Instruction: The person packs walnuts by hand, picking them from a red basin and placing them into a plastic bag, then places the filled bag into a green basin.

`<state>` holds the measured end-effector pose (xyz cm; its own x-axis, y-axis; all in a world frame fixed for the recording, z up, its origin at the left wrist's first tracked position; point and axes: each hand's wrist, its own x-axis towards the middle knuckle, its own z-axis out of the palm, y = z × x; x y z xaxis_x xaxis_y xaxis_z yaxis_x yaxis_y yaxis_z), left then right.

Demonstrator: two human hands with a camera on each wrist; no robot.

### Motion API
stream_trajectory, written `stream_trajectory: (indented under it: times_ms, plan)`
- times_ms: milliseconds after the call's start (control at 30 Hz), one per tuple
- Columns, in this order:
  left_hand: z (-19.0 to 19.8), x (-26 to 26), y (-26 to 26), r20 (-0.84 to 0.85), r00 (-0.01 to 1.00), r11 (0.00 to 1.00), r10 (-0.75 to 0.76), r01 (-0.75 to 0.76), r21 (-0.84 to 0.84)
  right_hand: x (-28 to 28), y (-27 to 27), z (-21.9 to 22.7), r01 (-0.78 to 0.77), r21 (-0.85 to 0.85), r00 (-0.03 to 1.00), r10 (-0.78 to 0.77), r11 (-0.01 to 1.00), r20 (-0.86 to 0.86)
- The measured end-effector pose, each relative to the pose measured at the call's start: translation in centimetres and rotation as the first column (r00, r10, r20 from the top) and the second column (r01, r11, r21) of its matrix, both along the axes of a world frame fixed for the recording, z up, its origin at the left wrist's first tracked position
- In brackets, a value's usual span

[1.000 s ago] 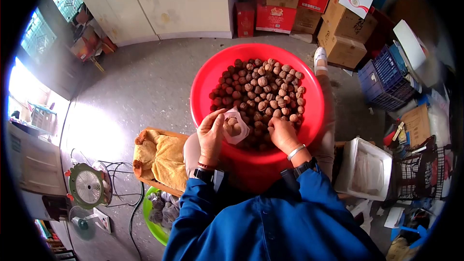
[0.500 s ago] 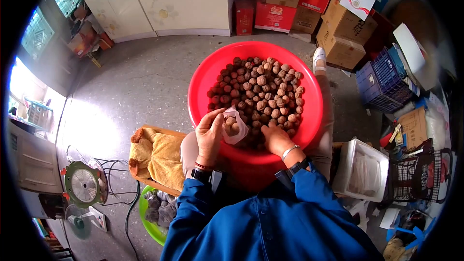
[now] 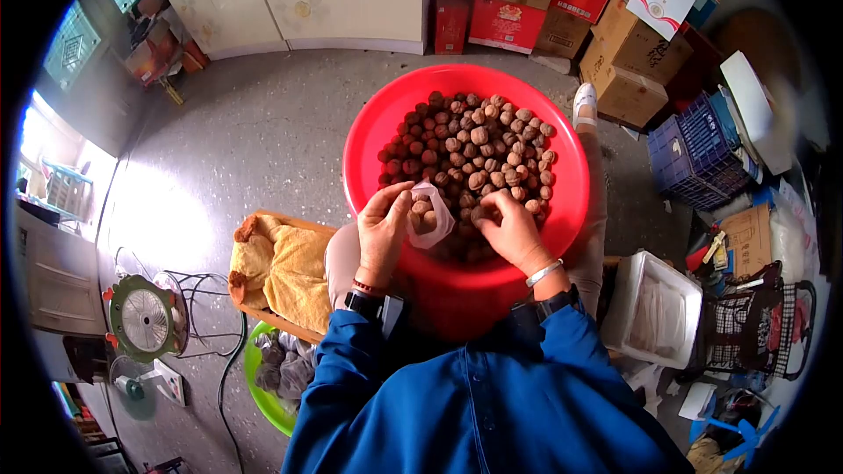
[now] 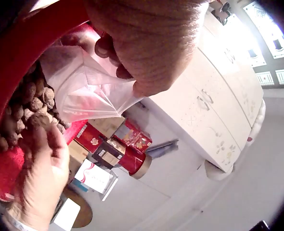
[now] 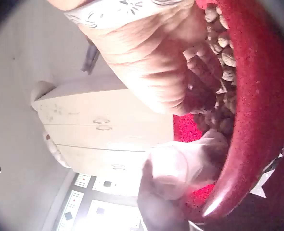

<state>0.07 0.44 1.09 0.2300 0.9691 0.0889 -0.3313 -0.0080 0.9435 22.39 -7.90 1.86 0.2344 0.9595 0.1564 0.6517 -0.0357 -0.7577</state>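
A wide red basin [image 3: 367, 136] holds a heap of brown walnuts [image 3: 479, 135]. At its near left side my left hand [image 3: 380, 237] pinches the rim of a translucent plastic bag [image 3: 442, 230], whose mouth gapes upward with a few walnuts inside. In the left wrist view the bag [image 4: 86, 94] hangs from the fingers over the heap. My right hand [image 3: 518, 235] is over the near right of the basin, a walnut [image 4: 38, 120] between its thumb and fingers. The right wrist view shows its curled fingers [image 5: 202, 67] close to the heap.
A white foam box [image 3: 680, 312] with plastic bags stands to the right. On the left are a bench with a yellow cloth [image 3: 303, 276], a green tub [image 3: 255, 369] and a fan [image 3: 145, 320]. Cartons [image 3: 615, 79] and a blue crate [image 3: 698, 158] line the far right.
My right hand reached down into the walnuts half a second ago and has now come up with one. The left hand keeps its hold on the bag, nearly in place.
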Motion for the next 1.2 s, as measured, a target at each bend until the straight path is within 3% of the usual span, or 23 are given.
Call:
stream_trajectory:
  times_ms: [33,67,100,233,300,367,433,500,567,633,700,833,900,967,1033,1100,1133,1200]
  plan:
    - [0.1,0.0,0.0,0.001,1.000,1.000,0.001,-0.001,-0.007,-0.2,-0.1,1.6,0.027,-0.022,0.995,-0.029,0.999,-0.094]
    - [0.2,-0.1,-0.1,0.002,1.000,0.999,-0.006,0.006,-0.040,0.0,0.1,1.9,0.002,0.150,1.000,0.000,0.989,-0.019]
    - [0.1,-0.2,0.0,0.004,1.000,0.997,-0.013,0.013,-0.074,-0.2,0.5,3.0,-0.024,0.243,0.998,0.039,0.970,-0.056]
    - [0.3,-0.3,0.0,-0.015,1.000,0.996,-0.025,0.024,-0.083,-2.5,0.3,7.4,0.006,0.314,0.991,0.037,0.949,-0.131]
    - [0.1,-0.4,0.0,-0.008,1.000,0.994,-0.030,0.029,-0.102,-4.4,0.4,9.1,-0.068,0.474,0.989,0.122,0.878,-0.084]
    - [-0.1,-0.3,0.1,-0.001,0.999,0.992,-0.043,0.042,-0.118,-5.3,0.8,8.1,-0.233,0.450,0.970,0.239,0.862,0.045]
    - [-0.5,-0.2,0.2,0.022,1.000,0.998,-0.004,0.005,-0.058,-6.2,1.0,6.5,-0.279,0.391,0.959,0.232,0.877,0.163]
    - [-0.4,0.0,0.2,0.010,1.000,0.999,0.008,-0.007,-0.051,-6.2,1.0,5.2,-0.267,0.415,0.963,0.229,0.870,0.140]
    - [-0.5,0.1,0.1,0.000,1.000,0.999,0.022,-0.022,-0.046,-6.3,0.7,3.9,-0.105,0.226,0.993,0.089,0.968,0.080]
    - [-0.9,0.0,0.3,0.017,0.999,0.998,0.027,-0.026,-0.049,-6.1,0.6,1.7,-0.040,0.238,0.996,0.019,0.971,0.088]
    - [-0.5,0.2,0.2,0.005,0.999,0.999,0.039,-0.039,-0.013,-5.3,0.4,-0.1,-0.014,-0.046,0.991,0.020,0.999,0.131]
    - [-0.6,0.2,0.2,0.008,1.000,1.000,0.013,-0.013,-0.027,-4.5,0.8,-1.5,-0.024,-0.050,0.990,0.030,0.998,0.137]
    - [0.1,0.1,0.2,-0.012,1.000,1.000,0.004,-0.004,-0.025,-4.4,0.9,0.2,-0.016,0.048,0.992,0.010,0.999,0.128]
    - [0.7,0.8,0.0,0.016,0.999,0.999,0.045,-0.045,-0.002,-4.2,0.7,2.9,-0.059,0.105,0.996,0.065,0.993,-0.056]
    - [2.5,0.9,-0.6,0.000,0.999,0.998,0.045,-0.045,0.033,-4.0,0.4,5.2,-0.036,0.157,0.997,0.046,0.987,-0.064]
    - [5.4,0.5,-1.4,-0.049,0.999,0.999,-0.007,0.005,-0.042,-3.7,-0.1,7.4,-0.034,0.144,0.973,0.066,0.989,-0.221]
    - [7.2,0.6,-2.1,-0.083,0.997,0.999,0.005,-0.008,-0.033,-3.5,-0.3,8.0,-0.029,0.232,0.980,0.073,0.972,-0.184]
    - [8.1,0.8,-2.7,-0.083,0.996,1.000,0.007,-0.009,-0.022,-3.2,-0.9,9.4,-0.027,0.230,0.942,0.101,0.973,-0.320]
